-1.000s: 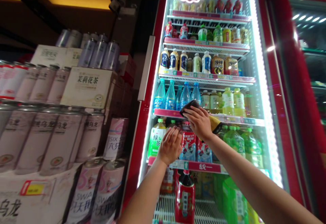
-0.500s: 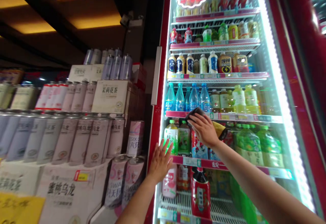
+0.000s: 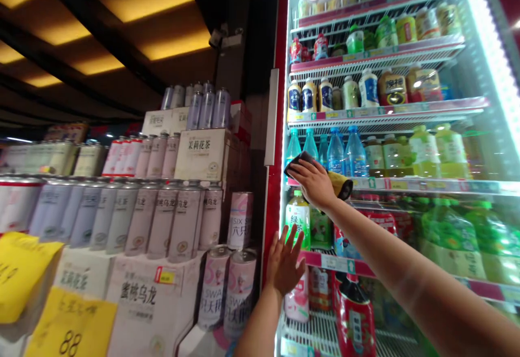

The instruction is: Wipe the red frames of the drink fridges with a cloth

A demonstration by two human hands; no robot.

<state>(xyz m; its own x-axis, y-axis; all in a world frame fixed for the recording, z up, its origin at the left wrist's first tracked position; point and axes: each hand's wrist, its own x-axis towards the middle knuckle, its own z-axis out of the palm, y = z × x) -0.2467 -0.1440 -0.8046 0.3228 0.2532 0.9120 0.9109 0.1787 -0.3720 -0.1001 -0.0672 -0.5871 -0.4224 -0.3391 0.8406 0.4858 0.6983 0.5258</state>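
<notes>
- Head view: the right hand (image 3: 314, 183) has hold of a dark and yellow cloth (image 3: 339, 183), its fingers slightly bent over the dark part against the left end of a shelf's front strip (image 3: 412, 185); the yellow part sticks out beyond the palm.
- The left hand (image 3: 285, 264) is open and holds nothing, fingers spread, in front of the lower left of the drinks cooler (image 3: 278, 37); whether it touches anything behind it cannot be told.
- Blue bottles (image 3: 335, 151) stand upright just above the strip, the cloth and right hand hiding the lower parts of those on the left.
- Below the cloth, a green tea bottle (image 3: 298, 216) is partly covered by the left fingers, which also reach close to a pink bottle (image 3: 298, 300) on the shelf beneath.
- The right forearm crosses in front of red packs (image 3: 379, 220), the next shelf's strip (image 3: 335, 263) and part of a dark-capped red bottle's shelf.
- Large green bottles (image 3: 453, 238) stand farther right, above that forearm.
- Left of the cooler, a pale door handle (image 3: 272, 116) runs upright, near stacked boxes (image 3: 201, 154) and rows of cans (image 3: 184, 227).
- Yellow price signs (image 3: 69, 324) hang at the lower left, well apart from both hands.
</notes>
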